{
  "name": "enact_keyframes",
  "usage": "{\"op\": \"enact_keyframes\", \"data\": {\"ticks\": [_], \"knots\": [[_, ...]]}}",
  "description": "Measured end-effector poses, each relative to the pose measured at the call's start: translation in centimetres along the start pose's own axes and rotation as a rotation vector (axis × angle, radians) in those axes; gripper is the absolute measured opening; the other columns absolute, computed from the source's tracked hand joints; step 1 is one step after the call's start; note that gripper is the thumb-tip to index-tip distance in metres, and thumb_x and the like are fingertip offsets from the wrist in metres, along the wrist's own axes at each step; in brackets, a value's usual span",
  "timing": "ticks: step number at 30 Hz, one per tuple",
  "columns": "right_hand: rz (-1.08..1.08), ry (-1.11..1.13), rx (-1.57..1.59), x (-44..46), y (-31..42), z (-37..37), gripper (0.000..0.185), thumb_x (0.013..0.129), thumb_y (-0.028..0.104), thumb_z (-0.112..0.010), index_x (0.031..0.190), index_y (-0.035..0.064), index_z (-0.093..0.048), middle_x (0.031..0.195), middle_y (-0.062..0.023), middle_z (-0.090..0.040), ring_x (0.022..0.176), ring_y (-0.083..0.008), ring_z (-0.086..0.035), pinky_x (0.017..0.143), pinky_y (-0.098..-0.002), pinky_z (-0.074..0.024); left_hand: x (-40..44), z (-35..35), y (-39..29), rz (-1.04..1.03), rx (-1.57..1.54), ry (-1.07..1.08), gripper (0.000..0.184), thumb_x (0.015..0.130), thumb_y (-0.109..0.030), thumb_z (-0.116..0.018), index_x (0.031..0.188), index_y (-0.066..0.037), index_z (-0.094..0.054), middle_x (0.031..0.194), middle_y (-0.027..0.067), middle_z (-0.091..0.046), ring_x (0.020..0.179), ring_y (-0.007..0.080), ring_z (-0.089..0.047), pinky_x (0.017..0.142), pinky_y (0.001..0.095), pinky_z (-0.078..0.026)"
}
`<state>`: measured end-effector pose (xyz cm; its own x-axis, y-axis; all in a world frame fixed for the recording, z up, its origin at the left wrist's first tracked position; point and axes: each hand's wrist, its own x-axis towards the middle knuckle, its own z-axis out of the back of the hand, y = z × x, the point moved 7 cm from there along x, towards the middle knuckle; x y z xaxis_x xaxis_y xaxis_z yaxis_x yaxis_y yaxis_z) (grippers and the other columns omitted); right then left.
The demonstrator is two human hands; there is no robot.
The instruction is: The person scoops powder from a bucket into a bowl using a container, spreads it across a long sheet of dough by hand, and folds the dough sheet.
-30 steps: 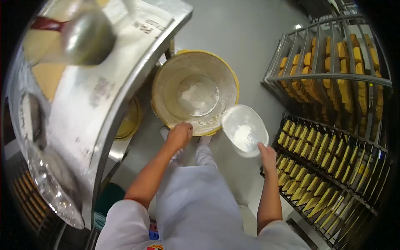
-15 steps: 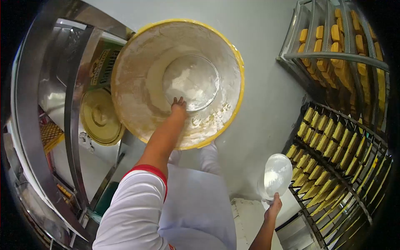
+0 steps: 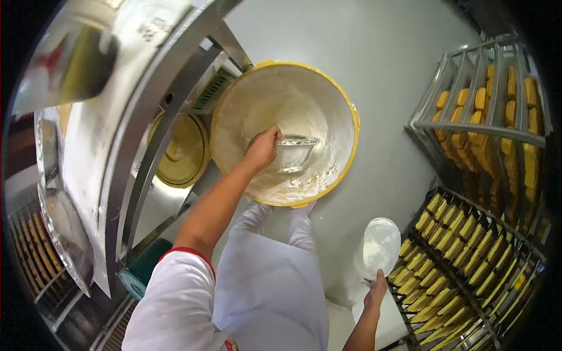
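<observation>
Left hand (image 3: 263,149): grip closed on clear container (image 3: 297,157), tilted inside yellow-rimmed bin (image 3: 353,120) | right hand (image 3: 376,291): grip closed on translucent tub (image 3: 387,238), outside bin | keep tub steady so powder (image 3: 371,251) stays in

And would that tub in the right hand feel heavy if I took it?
Probably light: the right hand holds the tub by one end. It looks like thin plastic, so may bend slightly. Its white powder could spill if tipped.
</observation>
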<state>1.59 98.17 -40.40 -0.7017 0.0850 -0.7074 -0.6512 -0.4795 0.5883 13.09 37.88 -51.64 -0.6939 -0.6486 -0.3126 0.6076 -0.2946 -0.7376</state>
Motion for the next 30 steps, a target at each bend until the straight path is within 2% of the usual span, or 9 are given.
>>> {"op": "enact_keyframes", "data": {"ticks": [5,8,11,13,17,21,25,27,30], "knots": [[0.107,0.053,-0.023,1.2,4.6,-1.9,0.045,0.094,0.034,-0.058,0.117,-0.0048,-0.060,0.107,-0.0134,-0.066,0.088,-0.0244,-0.064,0.071,-0.0380,-0.0532,-4.1,6.8,-2.3,0.216,-0.296,-0.291,0.021,0.095,-0.008,-0.047,0.109,-0.002,-0.061,0.100,0.0222,-0.066,0.094,0.0398,-0.063,0.085,0.0428,-0.049],[0.075,0.080,-0.085,1.6,7.5,-2.8,0.045,0.094,0.032,-0.058,0.120,-0.0061,-0.059,0.109,-0.0144,-0.066,0.091,-0.0239,-0.064,0.076,-0.0373,-0.0521,-5.0,7.8,0.0,0.103,-0.322,-0.531,0.025,0.096,-0.015,-0.049,0.114,-0.002,-0.060,0.095,0.0191,-0.064,0.089,0.0300,-0.064,0.083,0.0389,-0.048],[0.082,0.118,-0.096,1.3,10.1,-3.9,0.046,0.094,0.030,-0.060,0.121,-0.0077,-0.057,0.110,-0.0157,-0.065,0.093,-0.0244,-0.064,0.080,-0.0373,-0.0517,-6.3,7.0,2.2,0.419,-0.452,-0.699,0.029,0.098,-0.019,-0.046,0.113,0.002,-0.059,0.102,0.0202,-0.066,0.095,0.0297,-0.063,0.086,0.0365,-0.047],[0.115,0.178,-0.077,1.0,11.5,-5.3,0.047,0.094,0.030,-0.060,0.122,-0.0081,-0.057,0.110,-0.0164,-0.065,0.093,-0.0252,-0.065,0.079,-0.0382,-0.0525,-8.4,7.2,3.9,0.692,-0.417,-0.892,0.025,0.096,-0.017,-0.047,0.107,0.002,-0.059,0.102,0.0312,-0.063,0.101,0.0459,-0.060,0.089,0.0470,-0.046],[0.148,0.177,-0.123,0.5,13.6,-6.0,0.048,0.094,0.031,-0.060,0.121,-0.0087,-0.057,0.109,-0.0170,-0.065,0.090,-0.0263,-0.065,0.072,-0.0401,-0.0536,-13.7,7.3,4.4,0.824,-0.201,-0.835,0.023,0.092,-0.014,-0.047,0.101,0.003,-0.059,0.098,0.0305,-0.064,0.094,0.0475,-0.060,0.082,0.0512,-0.047],[0.188,0.203,-0.145,0.6,15.0,-6.8,0.048,0.095,0.032,-0.060,0.120,-0.0088,-0.057,0.106,-0.0172,-0.065,0.085,-0.0268,-0.065,0.068,-0.0403,-0.0527,-15.1,6.4,1.7,0.488,-0.081,-0.957,0.021,0.096,-0.015,-0.045,0.099,0.002,-0.057,0.092,0.0279,-0.063,0.085,0.0484,-0.060,0.072,0.0544,-0.046],[0.194,0.202,-0.156,0.3,16.3,-7.6,0.048,0.095,0.033,-0.058,0.119,-0.0088,-0.058,0.102,-0.0166,-0.066,0.082,-0.0261,-0.065,0.065,-0.0405,-0.0508,-13.9,8.8,-3.0,0.440,-0.198,-0.885,0.022,0.099,-0.019,-0.047,0.097,0.000,-0.057,0.089,0.0270,-0.062,0.084,0.0474,-0.059,0.071,0.0531,-0.046],[0.193,0.223,-0.155,0.1,16.8,-8.3,0.049,0.095,0.034,-0.058,0.119,-0.0089,-0.057,0.102,-0.0166,-0.066,0.082,-0.0258,-0.065,0.064,-0.0401,-0.0504,-13.1,10.8,-6.3,0.254,-0.391,-0.733,0.023,0.097,-0.023,-0.056,0.096,0.000,-0.057,0.085,0.0227,-0.061,0.082,0.0436,-0.059,0.072,0.0472,-0.047],[0.183,0.245,-0.179,0.0,16.8,-8.6,0.050,0.096,0.035,-0.056,0.120,-0.0087,-0.057,0.103,-0.0166,-0.066,0.082,-0.0252,-0.065,0.063,-0.0396,-0.0501,-14.4,13.8,-12.1,0.066,-0.226,-0.456,0.024,0.094,-0.026,-0.060,0.100,-0.003,-0.056,0.092,0.0199,-0.063,0.085,0.0422,-0.060,0.072,0.0493,-0.047]]}}
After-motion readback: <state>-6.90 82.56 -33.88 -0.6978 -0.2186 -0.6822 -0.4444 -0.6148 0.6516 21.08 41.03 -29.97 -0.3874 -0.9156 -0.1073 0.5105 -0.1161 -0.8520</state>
